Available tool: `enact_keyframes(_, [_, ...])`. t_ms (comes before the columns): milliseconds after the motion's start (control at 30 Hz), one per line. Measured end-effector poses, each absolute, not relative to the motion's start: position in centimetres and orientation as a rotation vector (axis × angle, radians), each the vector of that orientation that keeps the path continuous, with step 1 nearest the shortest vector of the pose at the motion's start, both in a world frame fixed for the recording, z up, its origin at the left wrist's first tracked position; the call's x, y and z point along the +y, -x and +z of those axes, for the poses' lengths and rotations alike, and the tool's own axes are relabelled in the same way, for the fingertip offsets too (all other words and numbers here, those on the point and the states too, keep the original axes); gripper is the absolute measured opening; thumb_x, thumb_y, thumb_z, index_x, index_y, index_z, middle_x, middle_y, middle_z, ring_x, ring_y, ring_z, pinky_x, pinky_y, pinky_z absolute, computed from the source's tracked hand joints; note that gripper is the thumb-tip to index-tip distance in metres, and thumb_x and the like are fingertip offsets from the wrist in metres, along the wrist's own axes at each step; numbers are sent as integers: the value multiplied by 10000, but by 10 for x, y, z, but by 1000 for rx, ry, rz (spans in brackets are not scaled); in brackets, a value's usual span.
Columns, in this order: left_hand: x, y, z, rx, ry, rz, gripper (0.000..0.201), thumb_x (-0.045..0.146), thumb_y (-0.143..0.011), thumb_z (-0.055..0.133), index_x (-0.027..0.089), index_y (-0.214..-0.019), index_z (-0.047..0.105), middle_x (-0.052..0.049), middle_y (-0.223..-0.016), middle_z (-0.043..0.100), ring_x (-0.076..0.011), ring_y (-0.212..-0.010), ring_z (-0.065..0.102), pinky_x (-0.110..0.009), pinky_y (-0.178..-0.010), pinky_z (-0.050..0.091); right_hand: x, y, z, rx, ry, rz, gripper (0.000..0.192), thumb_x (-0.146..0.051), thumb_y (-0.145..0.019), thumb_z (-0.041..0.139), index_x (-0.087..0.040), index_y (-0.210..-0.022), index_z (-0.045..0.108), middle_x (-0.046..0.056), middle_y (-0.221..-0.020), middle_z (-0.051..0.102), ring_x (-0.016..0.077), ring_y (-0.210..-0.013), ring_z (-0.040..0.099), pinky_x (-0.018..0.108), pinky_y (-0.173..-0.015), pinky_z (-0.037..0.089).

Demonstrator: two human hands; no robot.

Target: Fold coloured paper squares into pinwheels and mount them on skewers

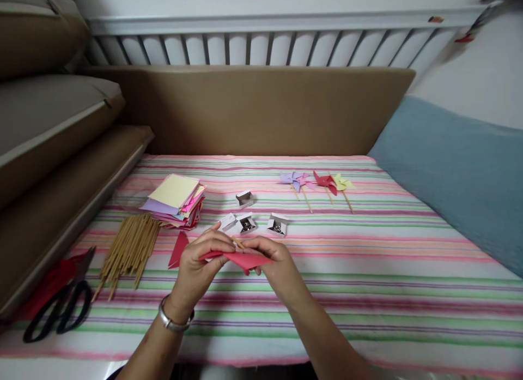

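A piece of red paper [241,259] is held between both hands above the striped cloth, its near edge bent. My left hand [206,252] pinches it from the left, thumb below and fingers over the top. From the right my right hand [272,254] is closed on it, with some fingertips showing underneath. A short end of a wooden stick [237,242] shows behind the paper between the hands; which hand has it I cannot tell. Just beyond are small white boxes, one [247,223] and another [278,225] holding small metal pieces. A red paper triangle [178,249] lies beside my left hand.
At left lie a stack of coloured paper [174,192], a bundle of wooden sticks [131,246] and black-handled scissors [61,309]. Several finished paper pinwheels [326,181] rest at the back right. Folded mats [49,145] pile along the left; a brown panel [261,110] stands behind.
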State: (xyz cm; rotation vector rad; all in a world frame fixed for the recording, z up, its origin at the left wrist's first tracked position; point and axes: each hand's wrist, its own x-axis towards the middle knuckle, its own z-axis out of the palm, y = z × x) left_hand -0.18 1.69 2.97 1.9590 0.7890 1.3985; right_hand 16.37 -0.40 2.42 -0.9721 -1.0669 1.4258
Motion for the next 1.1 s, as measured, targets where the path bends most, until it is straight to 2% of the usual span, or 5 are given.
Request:
enact_keyframes(167, [15,0,32,817,-1973,1414,51,204,-746,681,230,-790,684,-7,-761,699,-166,-754,647,-478,-1014,365,-6,-165,26,-1053,933,1420,97,-172,-674,631,-178,-737,704,-30,-566,595,62,-430,471,201,-423,374])
enact_keyframes(600, [16,0,31,839,-1942,1456,41,234,-751,678,235,-790,689,-14,-786,710,-172,-785,652,-467,-993,395,-7,-163,27,-1032,897,1419,75,-160,-658,647,-183,-712,694,-18,-608,619,99,-512,554,226,-478,434])
enact_keyframes(1100, [16,0,31,853,-1903,1458,44,249,-746,683,238,-785,701,-10,-775,705,-170,-780,649,-463,-998,397,-6,-164,27,-1061,914,1385,123,-126,-650,623,-187,-719,704,-13,-634,627,101,-531,563,224,-493,456])
